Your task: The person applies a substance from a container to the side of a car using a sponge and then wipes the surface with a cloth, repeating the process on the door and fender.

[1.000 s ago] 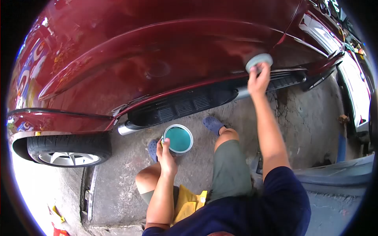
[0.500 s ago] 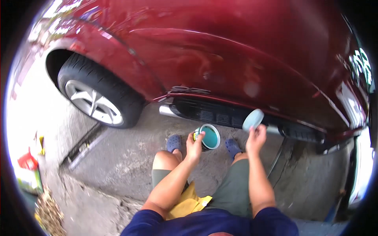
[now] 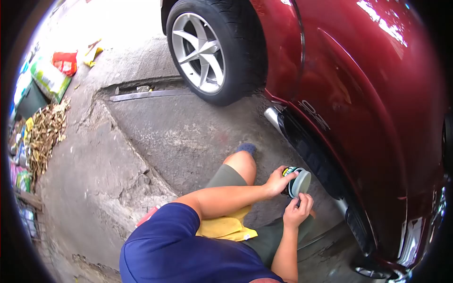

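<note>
My left hand (image 3: pixel 279 182) is wrapped round a dark round tub (image 3: pixel 287 189) with a green and yellow label. With my right hand (image 3: pixel 298 210) I hold the pale green lid (image 3: pixel 300 183) by its lower edge. The lid stands tilted at the mouth of the tub and hides most of the opening. A yellow cloth (image 3: pixel 226 227) lies across my lap.
The red car (image 3: pixel 368 118) with its black side step (image 3: pixel 316 158) is close on the right, its front wheel (image 3: pixel 200 52) ahead. A gap in the concrete (image 3: pixel 151 89) runs beside the wheel. Dry leaves (image 3: pixel 47 134), bags (image 3: pixel 49 78) and a red packet (image 3: pixel 65 62) lie at the left.
The view has turned left. My right hand has brought the lid from beside the car over to the tub, which my left hand still holds.
</note>
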`<state>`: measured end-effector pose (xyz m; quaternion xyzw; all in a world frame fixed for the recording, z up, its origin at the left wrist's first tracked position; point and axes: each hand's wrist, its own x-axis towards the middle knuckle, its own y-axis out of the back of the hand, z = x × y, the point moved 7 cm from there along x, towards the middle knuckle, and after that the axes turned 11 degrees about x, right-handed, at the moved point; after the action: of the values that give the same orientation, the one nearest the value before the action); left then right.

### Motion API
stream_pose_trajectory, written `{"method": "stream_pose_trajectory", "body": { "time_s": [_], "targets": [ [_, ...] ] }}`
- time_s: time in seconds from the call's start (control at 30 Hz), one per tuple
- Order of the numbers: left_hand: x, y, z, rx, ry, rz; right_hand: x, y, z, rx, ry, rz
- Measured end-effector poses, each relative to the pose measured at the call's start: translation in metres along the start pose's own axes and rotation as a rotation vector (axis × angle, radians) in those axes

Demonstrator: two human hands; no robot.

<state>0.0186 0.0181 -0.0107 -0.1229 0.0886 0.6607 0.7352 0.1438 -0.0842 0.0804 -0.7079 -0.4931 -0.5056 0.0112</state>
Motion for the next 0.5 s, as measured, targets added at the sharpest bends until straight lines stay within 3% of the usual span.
{"method": "stream_pose_trajectory", "body": {
  "time_s": [0.23,0.5],
  "targets": [
    [-0.014,-0.006,-0.001,0.023,-0.013,-0.113,-0.008,-0.001,-0.001,0.024,-0.102,-0.149],
    [-0.036,-0.009,0.014,0.197,-0.159,-0.218,-0.017,0.008,-0.003,0.056,-0.201,-0.393]
  ]
}}
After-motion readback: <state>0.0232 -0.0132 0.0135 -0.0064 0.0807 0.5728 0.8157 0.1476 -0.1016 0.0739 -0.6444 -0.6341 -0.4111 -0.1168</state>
